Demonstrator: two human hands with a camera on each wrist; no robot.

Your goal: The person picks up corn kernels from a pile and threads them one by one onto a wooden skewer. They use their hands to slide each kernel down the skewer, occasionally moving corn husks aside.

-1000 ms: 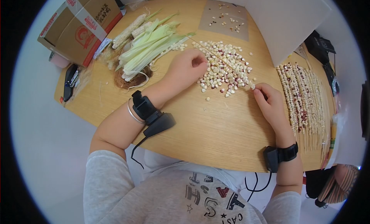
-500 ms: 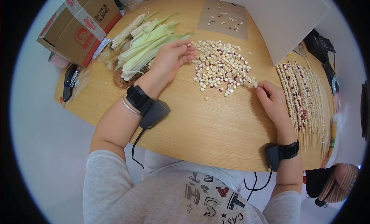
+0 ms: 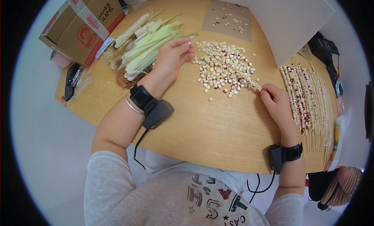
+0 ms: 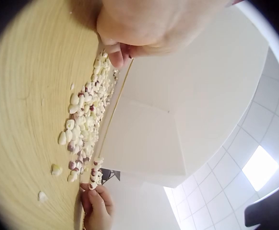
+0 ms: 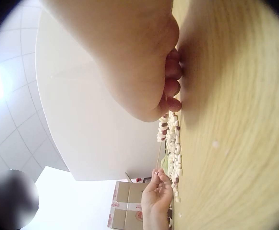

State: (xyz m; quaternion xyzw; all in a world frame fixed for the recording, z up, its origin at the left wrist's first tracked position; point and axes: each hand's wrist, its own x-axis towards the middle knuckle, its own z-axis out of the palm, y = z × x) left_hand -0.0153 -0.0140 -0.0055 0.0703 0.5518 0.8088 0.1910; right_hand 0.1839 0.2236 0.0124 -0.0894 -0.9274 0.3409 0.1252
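Observation:
A thin stick [image 3: 220, 61] slants over the loose kernel pile [image 3: 222, 76]. My right hand [image 3: 277, 105] pinches its lower end, beside threaded white and dark red kernels [image 4: 96, 173]. At the stick's far tip, my left hand [image 3: 171, 60] pinches a small pale kernel [image 3: 189, 43] between thumb and finger. The left wrist view has the left hand [image 4: 144, 24] large at the top and the right hand [image 4: 99, 209] low down. In the right wrist view the curled right hand [image 5: 125, 62] hides its grip; the left hand [image 5: 157, 196] is beyond.
Corn husks [image 3: 150, 51] and cobs [image 3: 132, 29] lie at the left, near a cardboard box [image 3: 83, 25] and a stapler [image 3: 71, 82]. Filled kernel skewers [image 3: 306, 97] lie in a row at the right. A grey sheet [image 3: 226, 20] with scattered kernels is at the back, beside a white panel [image 3: 294, 27].
My left hand has moved left from the pile to the stick's far tip, and a kernel now shows at its fingertips. The right hand has barely moved.

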